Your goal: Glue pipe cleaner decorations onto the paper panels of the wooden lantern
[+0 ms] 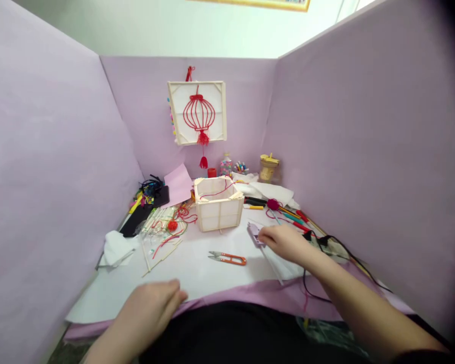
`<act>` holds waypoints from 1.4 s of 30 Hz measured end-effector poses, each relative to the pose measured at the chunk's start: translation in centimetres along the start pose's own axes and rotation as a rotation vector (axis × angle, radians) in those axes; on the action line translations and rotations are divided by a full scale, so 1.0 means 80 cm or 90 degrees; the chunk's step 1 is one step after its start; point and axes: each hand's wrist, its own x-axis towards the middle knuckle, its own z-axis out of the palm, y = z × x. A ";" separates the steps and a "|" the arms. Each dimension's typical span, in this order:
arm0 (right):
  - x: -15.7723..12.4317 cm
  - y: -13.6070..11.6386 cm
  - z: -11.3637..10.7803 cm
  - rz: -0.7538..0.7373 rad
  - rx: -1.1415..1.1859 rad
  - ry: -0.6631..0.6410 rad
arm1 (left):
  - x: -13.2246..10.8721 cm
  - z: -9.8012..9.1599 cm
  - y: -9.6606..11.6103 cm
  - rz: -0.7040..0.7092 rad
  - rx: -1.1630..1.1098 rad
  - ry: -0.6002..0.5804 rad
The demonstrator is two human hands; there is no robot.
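My right hand [278, 240] reaches over the right part of the table, fingers closed on a lilac glue gun [253, 231]. A thin white stick [271, 265] extends from behind the gun toward the table's front edge. Low on the left, my left hand [149, 306] hovers by the front edge, slightly blurred, its fingers curled together with nothing visible in them. Orange-handled thread snips [229, 258] lie between the hands. Behind them stands a white box-shaped frame [218, 215] with pale stick edges, a dark red thread lying across its top.
A framed panel with a red lantern design [199, 114] hangs on the lilac back wall. Red yarn [172, 225] and thin sticks [163, 259] lie left. A crumpled white tissue [117, 245] is near the left wall. Pens [296, 220] and a black cord [349, 250] line the right side.
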 end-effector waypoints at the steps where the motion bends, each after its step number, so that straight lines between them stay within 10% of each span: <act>1: 0.014 0.005 0.005 0.022 0.029 0.039 | 0.030 0.005 -0.001 0.019 -0.040 0.015; 6: 0.074 0.007 0.032 0.097 0.154 0.240 | 0.181 0.049 -0.011 -0.054 -0.409 0.473; 10: 0.107 0.003 0.023 0.072 0.182 0.353 | 0.233 0.093 -0.030 -0.186 -0.566 0.588; 16: 0.184 -0.012 -0.041 -0.089 0.068 0.274 | 0.216 0.110 -0.044 -0.127 -0.547 0.559; 19: 0.232 -0.034 -0.052 -0.173 -0.092 0.101 | 0.212 0.104 -0.047 -0.116 -0.506 0.569; 24: 0.268 -0.056 -0.063 -0.166 -0.091 0.041 | 0.212 0.100 -0.050 -0.073 -0.428 0.585; 30: 0.242 -0.038 -0.147 -0.106 0.081 0.098 | 0.211 0.092 -0.054 -0.042 -0.404 0.554; 33: 0.233 -0.039 -0.181 -0.111 0.408 0.139 | 0.214 0.091 -0.057 -0.043 -0.413 0.548; 42: 0.234 -0.110 -0.263 -0.135 0.609 0.195 | 0.224 0.091 -0.075 -0.083 -0.508 0.528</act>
